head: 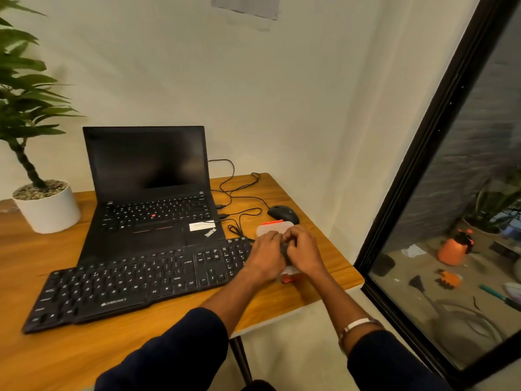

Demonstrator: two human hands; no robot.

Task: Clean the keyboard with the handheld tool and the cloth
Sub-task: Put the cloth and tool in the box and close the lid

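Both sleeves fill the lower frame; beyond them my left hand (266, 256) and right hand (303, 249) meet at centre right, fingers curled together over a small grey-and-orange kit (272, 227), though I cannot tell what each pinches. Left of them lies the keyboard (135, 280), flat on the table (324, 266). I judge the kit light and stiff, best held by its edges; laptop (149, 187) behind

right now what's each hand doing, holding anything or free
Left hand: fingers curled on a pale pack with orange ends, right of the keyboard.
Right hand: fingers curled, pinching at the same pack.
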